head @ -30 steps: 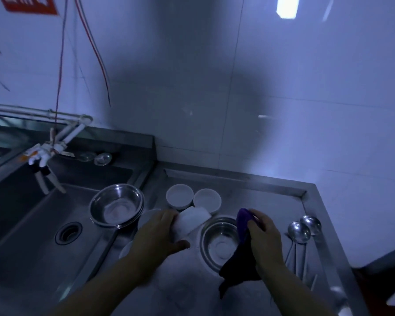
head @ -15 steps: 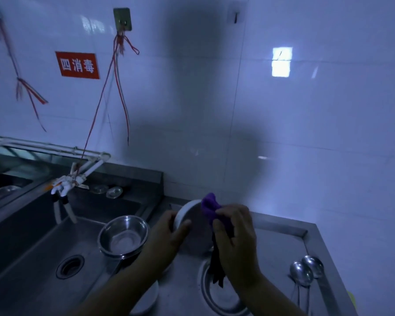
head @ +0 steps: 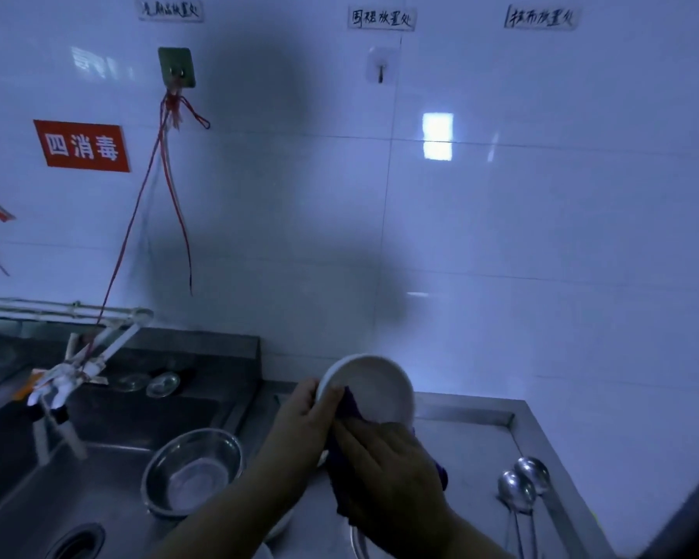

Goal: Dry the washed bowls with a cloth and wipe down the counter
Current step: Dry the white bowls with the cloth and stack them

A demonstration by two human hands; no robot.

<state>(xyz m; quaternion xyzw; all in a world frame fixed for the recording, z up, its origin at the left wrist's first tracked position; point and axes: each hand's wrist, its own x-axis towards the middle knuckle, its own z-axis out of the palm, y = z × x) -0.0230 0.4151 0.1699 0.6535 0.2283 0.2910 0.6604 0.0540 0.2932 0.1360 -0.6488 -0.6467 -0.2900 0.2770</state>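
Observation:
I hold a white bowl [head: 374, 387] up in front of the wall, tilted so its inside faces me. My left hand [head: 299, 421] grips its left rim, thumb on the edge. My right hand [head: 384, 457] presses a dark purple cloth [head: 350, 407] against the bowl's lower inside, fingers fairly flat over the cloth. More of the cloth hangs down under my right hand. The steel counter [head: 473, 441] lies below, mostly hidden by my arms.
A steel bowl [head: 192, 470] sits on the sink's right edge. The sink [head: 49, 498] with its drain [head: 75, 544] is at the left, a tap [head: 63, 377] above it. Two steel ladles [head: 523, 484] lie at the counter's right. A tiled wall stands close behind.
The bowl has turned from edge-on to inside facing me and risen slightly. My right hand moved down from the bowl's top and now presses the cloth inside it. The view tilted up.

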